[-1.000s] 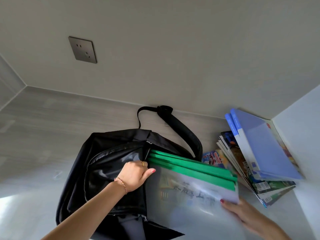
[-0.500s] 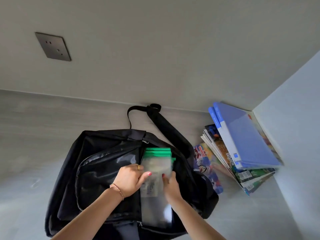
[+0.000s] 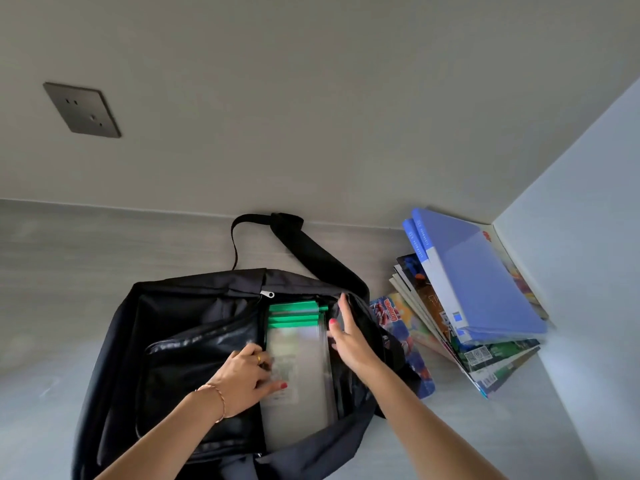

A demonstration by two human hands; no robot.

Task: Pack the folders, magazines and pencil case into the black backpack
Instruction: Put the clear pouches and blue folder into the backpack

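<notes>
Since the frame half a second back, our right hand (image 3: 349, 341) has let go of the green-topped clear folders (image 3: 296, 344) and moved to the right lip of the black backpack (image 3: 180, 368), fingers straight and spread against the fabric. Lower centre of the head view, those folders sit inside the open main compartment, green edges toward the top of the frame. Our left hand (image 3: 247, 379) curls its fingers round their left edge. At right, two blue folders (image 3: 481, 282) lie on a fanned stack of magazines (image 3: 485, 358). A wall socket (image 3: 81, 109) sits upper left.
</notes>
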